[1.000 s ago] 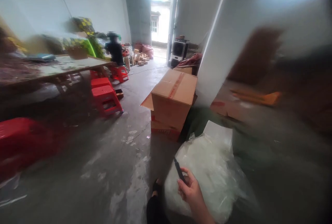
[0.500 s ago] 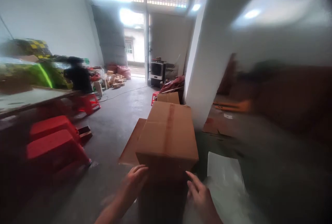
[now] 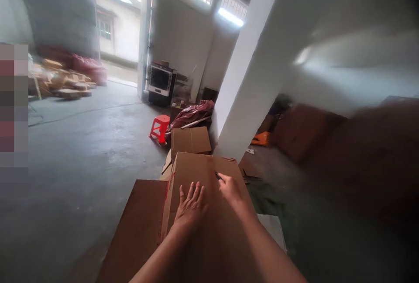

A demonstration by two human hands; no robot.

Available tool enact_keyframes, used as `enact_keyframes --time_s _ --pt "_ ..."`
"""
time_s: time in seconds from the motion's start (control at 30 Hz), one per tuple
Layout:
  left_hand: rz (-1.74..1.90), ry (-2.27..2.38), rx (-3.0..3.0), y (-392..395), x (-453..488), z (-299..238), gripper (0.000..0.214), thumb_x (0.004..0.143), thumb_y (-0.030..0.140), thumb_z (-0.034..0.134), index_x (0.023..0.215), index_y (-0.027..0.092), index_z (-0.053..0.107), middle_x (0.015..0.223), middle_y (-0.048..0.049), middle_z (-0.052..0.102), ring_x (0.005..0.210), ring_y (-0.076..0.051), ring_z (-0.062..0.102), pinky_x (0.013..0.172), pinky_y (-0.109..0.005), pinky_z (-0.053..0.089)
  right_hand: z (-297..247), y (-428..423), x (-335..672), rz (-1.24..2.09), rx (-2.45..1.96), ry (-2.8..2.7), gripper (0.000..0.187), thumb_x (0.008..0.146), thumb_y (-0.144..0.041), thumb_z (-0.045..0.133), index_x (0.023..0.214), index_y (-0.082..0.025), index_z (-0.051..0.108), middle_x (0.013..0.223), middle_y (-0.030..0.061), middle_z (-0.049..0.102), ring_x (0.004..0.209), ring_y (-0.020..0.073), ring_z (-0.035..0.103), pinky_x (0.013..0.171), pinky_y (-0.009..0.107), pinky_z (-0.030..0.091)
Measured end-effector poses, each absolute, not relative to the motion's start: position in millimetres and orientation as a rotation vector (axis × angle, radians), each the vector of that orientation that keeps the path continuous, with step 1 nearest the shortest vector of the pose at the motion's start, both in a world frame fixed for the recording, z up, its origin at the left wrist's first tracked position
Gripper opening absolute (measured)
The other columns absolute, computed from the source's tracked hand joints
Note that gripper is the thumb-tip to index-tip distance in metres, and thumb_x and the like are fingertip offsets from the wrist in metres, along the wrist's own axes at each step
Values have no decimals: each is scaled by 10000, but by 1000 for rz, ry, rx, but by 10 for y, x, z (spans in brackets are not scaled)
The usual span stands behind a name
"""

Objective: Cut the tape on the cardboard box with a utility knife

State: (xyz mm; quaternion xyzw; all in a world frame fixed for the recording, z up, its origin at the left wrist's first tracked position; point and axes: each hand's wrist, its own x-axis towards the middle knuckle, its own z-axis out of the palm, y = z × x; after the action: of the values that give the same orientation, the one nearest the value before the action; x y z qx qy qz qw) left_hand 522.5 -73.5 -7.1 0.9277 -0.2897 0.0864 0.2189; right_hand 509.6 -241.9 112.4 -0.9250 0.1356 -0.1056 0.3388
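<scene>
A sealed cardboard box (image 3: 196, 169) fills the lower middle of the view. My left hand (image 3: 191, 205) lies flat on its top with the fingers spread, holding nothing. My right hand (image 3: 231, 189) rests on the top just to the right, closed around a thin dark pen (image 3: 218, 175) whose tip points at the cardboard. A flat cardboard flap (image 3: 137, 226) sticks out to the left of the box.
A smaller open carton (image 3: 190, 139) stands behind the box, with a red stool (image 3: 160, 127) and a reddish bag (image 3: 193, 113) beyond. A white pillar (image 3: 248, 64) rises at right. Brown cartons (image 3: 304, 130) are stacked behind it. A dark appliance (image 3: 159, 83) stands by the doorway.
I have stepped closer and the view has swung right. Both hands moved from the box's near edge up onto its top. The table and red stools at left left the view.
</scene>
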Motion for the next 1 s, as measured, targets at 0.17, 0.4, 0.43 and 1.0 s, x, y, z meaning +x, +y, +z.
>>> enact_keyframes --time_s 0.17,0.4,0.43,1.0 --pt "306 -817 2561 -707 5184 -114 622 956 402 402 1543 196 367 1635 -113 247 1537 -327 172 1196 -682 -138 980 -2500 5719 -161 -2663 399 399 884 -114 491 1207 -145 723 1222 133 709 1141 237 676 973 287 505" --pt "335 -801 2554 -711 5182 -102 613 969 415 387 1531 173 384 1627 -129 272 1526 -344 203 1203 -706 -78 1044 -2451 5781 -75 -2882 390 400 926 -145 497 1267 -227 690 1232 70 713 1148 183 671 937 213 479" --pt "333 -805 2552 -713 5182 -103 614 966 411 391 1530 170 385 1626 -128 274 1526 -345 204 1203 -707 -74 1065 -2416 5784 -65 -2911 400 387 928 -143 494 1237 -237 707 1204 66 727 1129 184 679 909 212 481" --pt "242 -832 2579 -686 5156 57 624 987 427 354 1550 159 335 1641 -109 224 1542 -323 148 1205 -665 -127 1036 -2131 5000 162 -3103 461 346 974 -164 382 1096 -197 705 996 129 764 918 224 736 640 270 409"
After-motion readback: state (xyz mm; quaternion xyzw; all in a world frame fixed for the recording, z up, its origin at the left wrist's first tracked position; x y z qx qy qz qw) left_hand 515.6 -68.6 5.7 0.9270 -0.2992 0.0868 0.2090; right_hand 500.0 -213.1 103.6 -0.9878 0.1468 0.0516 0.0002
